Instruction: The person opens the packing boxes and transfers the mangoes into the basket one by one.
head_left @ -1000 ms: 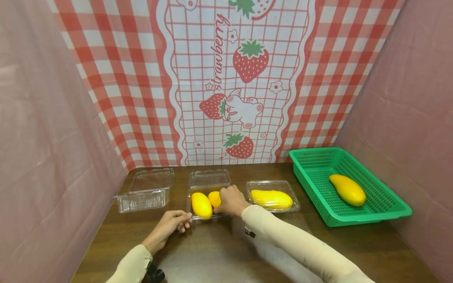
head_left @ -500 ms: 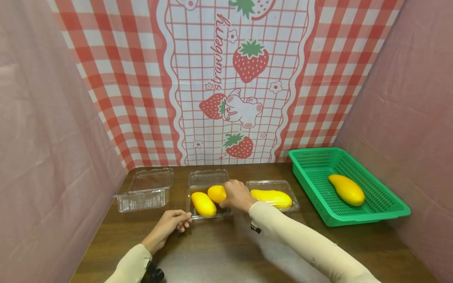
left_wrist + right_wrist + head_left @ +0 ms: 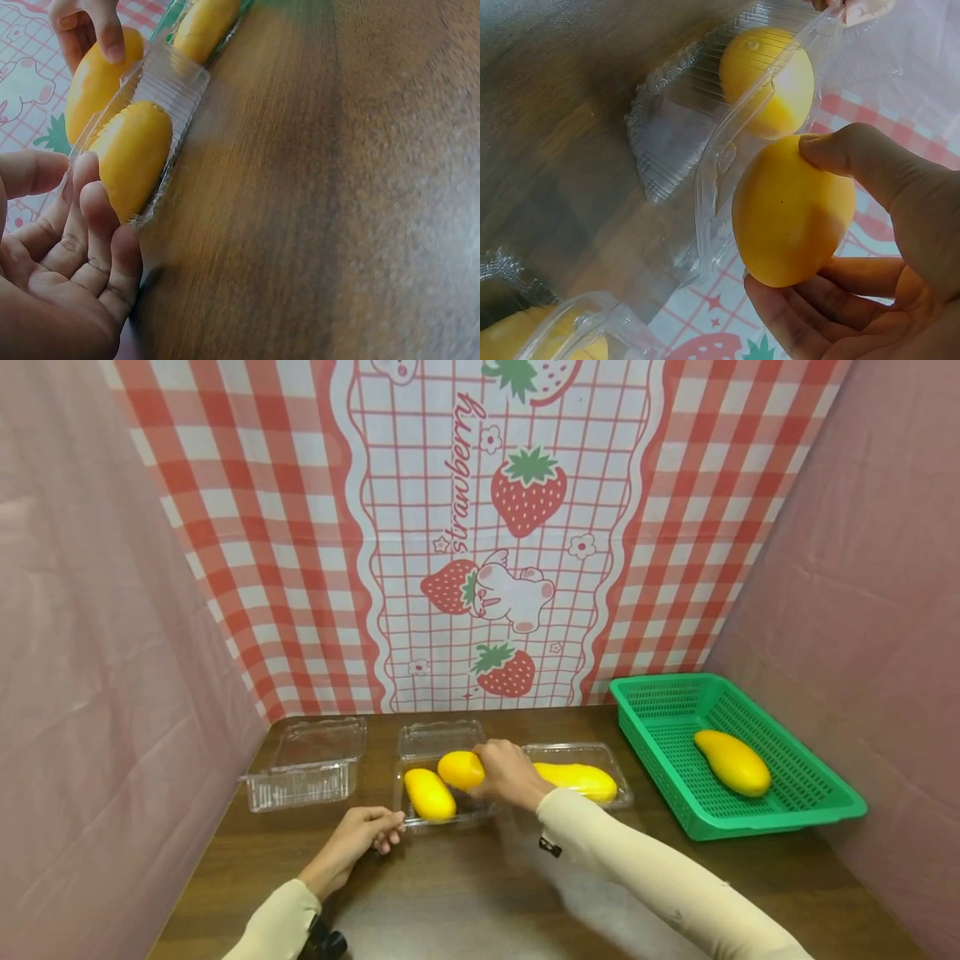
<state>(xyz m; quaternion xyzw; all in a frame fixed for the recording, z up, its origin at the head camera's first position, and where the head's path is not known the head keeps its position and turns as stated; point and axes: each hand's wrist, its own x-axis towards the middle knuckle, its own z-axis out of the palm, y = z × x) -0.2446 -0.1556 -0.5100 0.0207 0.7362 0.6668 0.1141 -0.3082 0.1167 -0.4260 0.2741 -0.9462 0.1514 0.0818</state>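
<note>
Near the worktop's (image 3: 450, 893) far edge, the left hand (image 3: 356, 842) pinches the middle clear clamshell's (image 3: 471, 816) near left corner, seemingly to steady it, while the right hand (image 3: 512, 774), curled round one mango (image 3: 459, 769) (another mango (image 3: 430, 794) lies at the left), holds it over the right half.

The brown wood-grain table (image 3: 450, 893) there carries three clear boxes (image 3: 441, 740) and a green basket (image 3: 780, 823).
</note>
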